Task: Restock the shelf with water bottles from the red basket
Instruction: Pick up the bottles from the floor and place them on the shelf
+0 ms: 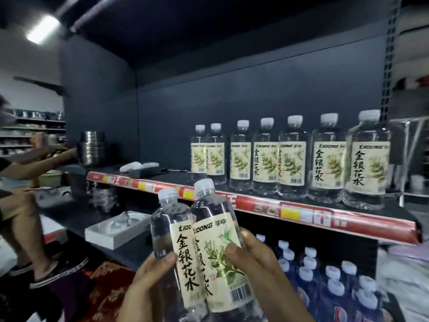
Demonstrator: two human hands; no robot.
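I hold two clear water bottles with cream labels and white caps side by side, low in the middle of the view. My left hand [148, 284] grips the left bottle [169, 228]. My right hand [260, 261] grips the right bottle [216, 228]. Both bottles tilt slightly left and sit below and in front of the dark shelf [176, 176] with its red price strip. Several identical bottles [292, 159] stand in a row on the right half of that shelf. The red basket is not in view.
The shelf's left half holds a small dark tray with white packets [141, 168] and a stack of steel pots [92, 147]. Below are blue-labelled bottles [325, 275] and a white box [116, 228]. Another person [23, 194] stands at the left, reaching toward the pots.
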